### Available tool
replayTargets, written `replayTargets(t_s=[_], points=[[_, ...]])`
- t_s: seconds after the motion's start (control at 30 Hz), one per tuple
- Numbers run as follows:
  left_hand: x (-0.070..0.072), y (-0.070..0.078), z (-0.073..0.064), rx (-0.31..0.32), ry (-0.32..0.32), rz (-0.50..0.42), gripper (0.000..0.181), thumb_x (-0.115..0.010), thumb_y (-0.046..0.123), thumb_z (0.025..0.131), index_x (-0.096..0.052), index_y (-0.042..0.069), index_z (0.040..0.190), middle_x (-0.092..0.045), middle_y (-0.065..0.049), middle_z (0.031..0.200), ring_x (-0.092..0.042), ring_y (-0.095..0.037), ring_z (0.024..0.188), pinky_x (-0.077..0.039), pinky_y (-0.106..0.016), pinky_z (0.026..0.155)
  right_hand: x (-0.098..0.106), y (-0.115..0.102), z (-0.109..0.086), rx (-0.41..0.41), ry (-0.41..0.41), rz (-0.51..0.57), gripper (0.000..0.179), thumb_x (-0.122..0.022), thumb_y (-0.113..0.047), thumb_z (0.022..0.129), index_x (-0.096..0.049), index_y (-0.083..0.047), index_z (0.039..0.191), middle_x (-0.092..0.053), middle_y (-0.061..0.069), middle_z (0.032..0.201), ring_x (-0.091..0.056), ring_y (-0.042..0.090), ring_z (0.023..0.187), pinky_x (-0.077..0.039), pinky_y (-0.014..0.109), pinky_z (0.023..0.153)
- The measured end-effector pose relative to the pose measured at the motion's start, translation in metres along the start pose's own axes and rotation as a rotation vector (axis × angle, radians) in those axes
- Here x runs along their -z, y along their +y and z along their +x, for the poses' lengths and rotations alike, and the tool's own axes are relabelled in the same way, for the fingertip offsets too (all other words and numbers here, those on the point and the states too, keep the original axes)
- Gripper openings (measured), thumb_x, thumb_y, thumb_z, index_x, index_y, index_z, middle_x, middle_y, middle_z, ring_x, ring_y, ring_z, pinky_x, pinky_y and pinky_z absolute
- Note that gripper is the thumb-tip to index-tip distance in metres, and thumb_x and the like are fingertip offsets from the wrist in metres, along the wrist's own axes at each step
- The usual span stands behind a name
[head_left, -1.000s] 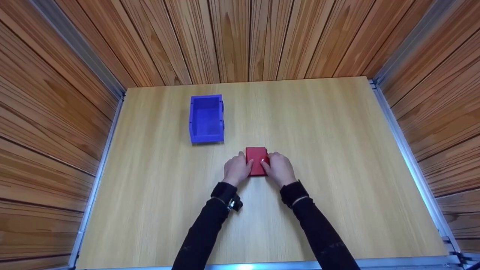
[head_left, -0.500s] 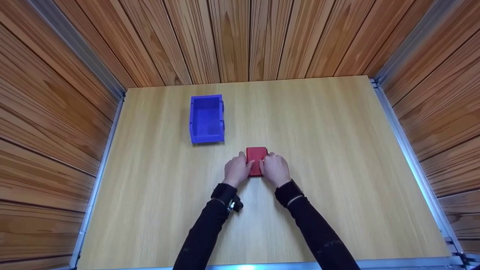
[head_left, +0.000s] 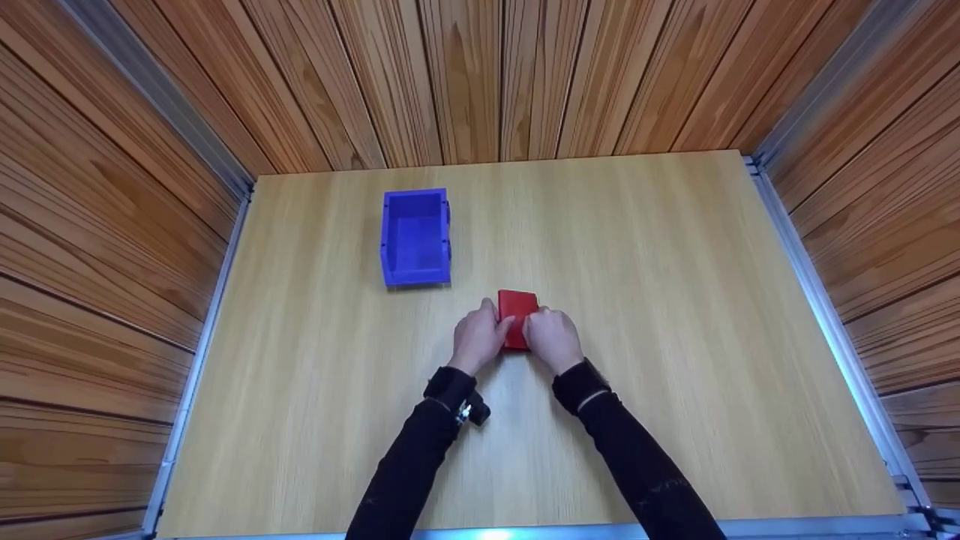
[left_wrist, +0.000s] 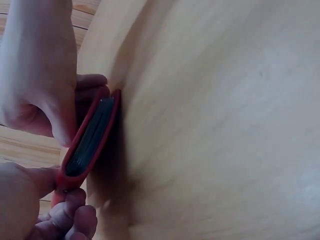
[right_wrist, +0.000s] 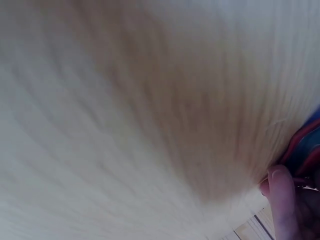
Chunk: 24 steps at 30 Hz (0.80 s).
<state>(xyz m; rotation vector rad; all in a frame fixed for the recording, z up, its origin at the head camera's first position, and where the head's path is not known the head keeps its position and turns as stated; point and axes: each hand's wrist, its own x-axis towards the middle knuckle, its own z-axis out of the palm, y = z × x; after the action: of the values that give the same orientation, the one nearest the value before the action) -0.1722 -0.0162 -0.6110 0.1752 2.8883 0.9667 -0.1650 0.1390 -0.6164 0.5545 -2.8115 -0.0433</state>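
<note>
A small red card holder (head_left: 517,306) is between both hands near the middle of the table. My left hand (head_left: 478,337) pinches its left edge, thumb on the cover. On the opposite side my right hand (head_left: 553,339) grips the right edge with curled fingers. In the left wrist view, dark sleeves or pages show inside the card holder (left_wrist: 92,135), between its red covers. There the left hand (left_wrist: 55,210) pinches the spine end, and the right hand's thumb (left_wrist: 61,127) lies against the cover. Right-hand fingers (right_wrist: 282,197) pinch the card holder's edge in the right wrist view.
A blue plastic bin (head_left: 416,240) stands on the wooden table (head_left: 675,337), behind and left of the hands. Wood-plank walls (head_left: 480,82) enclose the back and sides. Metal rails (head_left: 832,330) run along the table's edges.
My right hand has shifted slightly left, and its fingers have curled in at the card holder's right edge. The card holder has tilted and moved slightly right and away. The bin stays put.
</note>
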Motion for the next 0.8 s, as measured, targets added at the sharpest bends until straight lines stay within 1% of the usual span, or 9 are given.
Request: replayTargets(t_s=[0.1, 0.23, 0.37, 0.5, 0.6, 0.7, 0.8], points=[[0.002, 0.005, 0.001, 0.030, -0.021, -0.051, 0.028, -0.067, 0.031, 0.101, -0.055, 0.007, 0.095, -0.048, 0.001, 0.070, -0.049, -0.017, 0.065, -0.035, -0.029, 0.060, 0.002, 0.003, 0.000, -0.029, -0.038, 0.045, 0.027, -0.069, -0.010, 0.091, -0.069, -0.003, 0.065, -0.063, 0.011, 0.063, -0.065, 0.025, 0.056, -0.053, 0.036, 0.052], [0.001, 0.009, 0.002, 0.049, -0.019, -0.125, 0.026, -0.067, 0.030, 0.102, -0.055, 0.008, 0.096, -0.048, 0.001, 0.070, -0.048, -0.016, 0.066, -0.034, -0.027, 0.061, 0.003, 0.005, 0.000, -0.099, -0.080, 0.162, 0.027, -0.065, -0.010, 0.095, -0.073, 0.003, 0.072, -0.065, 0.015, 0.067, -0.067, 0.030, 0.060, -0.056, 0.041, 0.056], [0.000, 0.011, 0.002, 0.040, -0.003, -0.221, 0.024, -0.068, 0.026, 0.101, -0.056, 0.006, 0.096, -0.050, 0.001, 0.072, -0.049, -0.015, 0.068, -0.035, -0.026, 0.062, 0.003, 0.008, -0.002, -0.155, -0.083, 0.276, 0.031, -0.061, -0.009, 0.099, -0.073, 0.005, 0.074, -0.065, 0.018, 0.070, -0.068, 0.034, 0.063, -0.056, 0.044, 0.059], [-0.001, 0.012, 0.002, 0.024, -0.001, -0.297, 0.023, -0.069, 0.023, 0.101, -0.056, 0.005, 0.096, -0.052, 0.001, 0.073, -0.050, -0.013, 0.068, -0.038, -0.023, 0.062, 0.004, 0.012, -0.003, -0.183, -0.073, 0.365, 0.031, -0.060, -0.009, 0.099, -0.072, 0.005, 0.073, -0.064, 0.018, 0.069, -0.067, 0.036, 0.064, -0.055, 0.047, 0.060], [-0.002, 0.014, 0.002, 0.024, -0.007, -0.329, 0.023, -0.069, 0.024, 0.101, -0.055, 0.006, 0.097, -0.052, 0.001, 0.074, -0.050, -0.013, 0.068, -0.038, -0.023, 0.062, 0.005, 0.015, -0.004, -0.208, -0.073, 0.425, 0.031, -0.062, -0.009, 0.099, -0.070, 0.004, 0.071, -0.063, 0.017, 0.068, -0.065, 0.035, 0.062, -0.052, 0.047, 0.059], [-0.003, 0.015, 0.002, 0.028, -0.010, -0.356, 0.023, -0.069, 0.025, 0.100, -0.055, 0.006, 0.100, -0.053, 0.001, 0.075, -0.051, -0.013, 0.070, -0.040, -0.024, 0.063, 0.005, 0.019, -0.004, -0.246, -0.088, 0.488, 0.033, -0.063, -0.010, 0.099, -0.067, 0.000, 0.068, -0.063, 0.014, 0.065, -0.062, 0.031, 0.061, -0.049, 0.045, 0.058], [-0.004, 0.016, 0.001, 0.016, -0.002, -0.353, 0.023, -0.069, 0.024, 0.100, -0.057, 0.004, 0.102, -0.057, 0.000, 0.075, -0.053, -0.012, 0.070, -0.042, -0.024, 0.064, 0.005, 0.021, -0.005, -0.268, -0.090, 0.522, 0.035, -0.064, -0.010, 0.098, -0.064, -0.003, 0.064, -0.064, 0.013, 0.064, -0.061, 0.029, 0.061, -0.048, 0.043, 0.059]])
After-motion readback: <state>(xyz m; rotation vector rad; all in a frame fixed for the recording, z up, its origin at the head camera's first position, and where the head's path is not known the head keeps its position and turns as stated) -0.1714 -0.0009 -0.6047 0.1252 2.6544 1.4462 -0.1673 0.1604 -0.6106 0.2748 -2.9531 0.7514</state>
